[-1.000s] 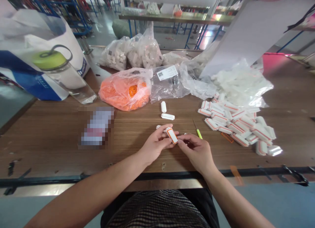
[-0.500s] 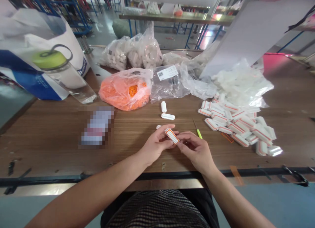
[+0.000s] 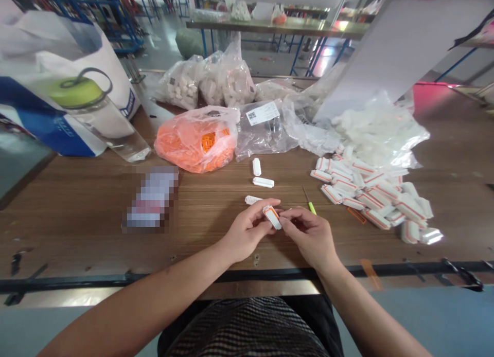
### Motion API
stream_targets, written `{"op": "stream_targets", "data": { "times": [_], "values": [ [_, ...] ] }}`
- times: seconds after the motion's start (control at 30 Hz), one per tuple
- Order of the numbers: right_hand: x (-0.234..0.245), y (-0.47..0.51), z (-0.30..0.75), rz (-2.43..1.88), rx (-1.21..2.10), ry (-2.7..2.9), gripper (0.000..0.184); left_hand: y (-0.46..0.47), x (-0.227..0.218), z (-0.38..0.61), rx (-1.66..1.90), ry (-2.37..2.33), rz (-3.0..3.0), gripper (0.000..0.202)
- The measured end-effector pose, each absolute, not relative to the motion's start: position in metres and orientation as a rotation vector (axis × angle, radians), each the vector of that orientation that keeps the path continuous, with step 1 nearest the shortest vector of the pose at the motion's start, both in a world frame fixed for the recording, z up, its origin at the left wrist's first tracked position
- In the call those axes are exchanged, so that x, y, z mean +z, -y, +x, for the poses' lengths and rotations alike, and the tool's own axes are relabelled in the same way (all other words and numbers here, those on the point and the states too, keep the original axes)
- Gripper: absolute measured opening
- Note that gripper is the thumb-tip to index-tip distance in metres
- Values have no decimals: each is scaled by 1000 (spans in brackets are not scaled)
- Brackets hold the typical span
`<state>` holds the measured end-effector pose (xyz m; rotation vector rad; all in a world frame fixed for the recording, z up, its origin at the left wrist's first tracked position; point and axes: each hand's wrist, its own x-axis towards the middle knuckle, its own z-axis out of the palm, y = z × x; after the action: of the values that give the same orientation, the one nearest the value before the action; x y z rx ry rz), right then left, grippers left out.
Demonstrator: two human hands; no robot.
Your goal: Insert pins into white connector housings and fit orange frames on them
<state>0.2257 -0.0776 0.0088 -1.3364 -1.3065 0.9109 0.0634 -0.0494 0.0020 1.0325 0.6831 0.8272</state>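
Gripping a tilted orange-edged piece [image 3: 272, 217], the left hand [image 3: 246, 233] pointed inward; the right hand [image 3: 313, 236], fingers bent, pinched its end.

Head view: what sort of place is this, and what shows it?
Probably a factory workshop: a pile of white and orange parts lies on the bench, clear bags of white pieces stand behind, and another long table shows beyond.

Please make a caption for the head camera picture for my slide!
Left hand holds a white piece with orange trim, right hand at its end, near a pile of similar pieces.
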Motion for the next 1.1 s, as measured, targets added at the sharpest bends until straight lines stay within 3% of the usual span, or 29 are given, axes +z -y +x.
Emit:
{"op": "stream_targets", "data": {
  "times": [0.43,0.7,1.1],
  "values": [
    [21,76,232,-1394,801,1584,15,49,11,53,756,-668,1494,41],
    [22,73,230,-1469,1079,1408,23,49,1,56,703,-660,1147,42],
    [21,70,223,-1495,1223,1217,32,46,3,59,674,-718,989,33]
  ]
}}
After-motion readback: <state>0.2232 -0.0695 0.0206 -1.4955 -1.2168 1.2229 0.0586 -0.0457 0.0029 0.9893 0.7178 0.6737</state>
